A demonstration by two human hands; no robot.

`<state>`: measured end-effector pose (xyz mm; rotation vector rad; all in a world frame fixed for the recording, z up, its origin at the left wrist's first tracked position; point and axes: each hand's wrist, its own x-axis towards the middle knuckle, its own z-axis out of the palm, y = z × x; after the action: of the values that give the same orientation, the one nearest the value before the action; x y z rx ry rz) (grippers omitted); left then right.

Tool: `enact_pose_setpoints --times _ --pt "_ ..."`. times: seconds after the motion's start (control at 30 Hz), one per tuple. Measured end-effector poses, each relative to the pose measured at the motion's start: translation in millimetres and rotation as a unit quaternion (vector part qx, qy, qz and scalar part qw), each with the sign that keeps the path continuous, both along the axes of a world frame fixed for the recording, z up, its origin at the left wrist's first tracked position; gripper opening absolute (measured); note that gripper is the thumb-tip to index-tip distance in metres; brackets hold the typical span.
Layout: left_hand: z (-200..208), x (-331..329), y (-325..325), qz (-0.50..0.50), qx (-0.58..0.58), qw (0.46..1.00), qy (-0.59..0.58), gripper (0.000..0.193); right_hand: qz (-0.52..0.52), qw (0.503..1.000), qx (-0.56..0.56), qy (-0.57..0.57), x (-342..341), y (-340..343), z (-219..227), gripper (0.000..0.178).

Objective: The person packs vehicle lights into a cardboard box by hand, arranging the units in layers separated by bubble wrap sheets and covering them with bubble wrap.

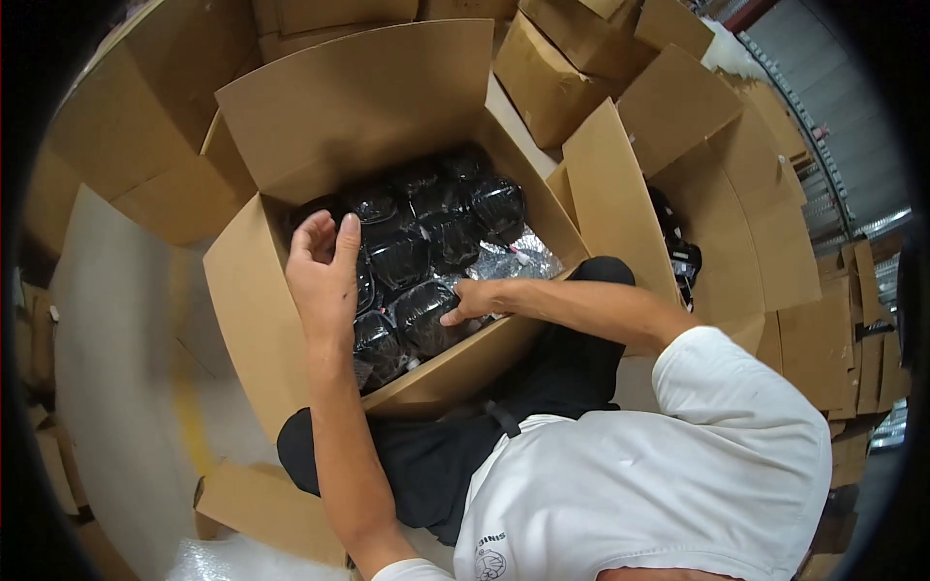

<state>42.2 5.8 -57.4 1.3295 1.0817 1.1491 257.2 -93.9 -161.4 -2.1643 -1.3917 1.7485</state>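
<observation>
An open cardboard box [465,363] stands in front of me, holding several rounded, glossy black objects wrapped in clear plastic. My right hand [475,299] reaches into it and grips the right side of one black wrapped object [422,315] in the near row; some of its fingers are hidden. Over the box's left side, my left hand [326,259] is raised above the wrapped objects, fingers loosely bent and thumb apart, with nothing visible in it. Another black wrapped object [376,344] lies in the near left corner.
Silvery bubble wrap [533,259] shows at the box's right inside. A second open box [746,223] with black items [684,259] stands to the right. More cardboard boxes [552,77] surround me. Bubble wrap [242,562] lies at lower left, near a yellow floor line [186,387].
</observation>
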Motion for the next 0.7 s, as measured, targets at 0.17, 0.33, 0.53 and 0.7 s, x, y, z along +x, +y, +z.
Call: enact_pose_setpoints --times 0.17,0.33,0.53,0.7 --pt "-41 41 -24 -0.185 0.09 0.953 0.222 0.035 0.126 0.98 0.103 -0.114 24 -10 -10 0.064" --pt "-97 54 -72 -0.454 0.143 0.747 0.464 0.033 0.163 0.915 0.326 -0.173 4 -32 13 0.037" --pt "-92 46 -80 -0.447 0.176 0.772 0.416 0.033 0.066 0.717 0.677 -0.153 155 -59 149 0.033" --pt "-53 72 -130 -0.469 0.079 0.777 0.412 0.038 -0.269 0.778 0.405 -0.397 390 -158 147 0.04"
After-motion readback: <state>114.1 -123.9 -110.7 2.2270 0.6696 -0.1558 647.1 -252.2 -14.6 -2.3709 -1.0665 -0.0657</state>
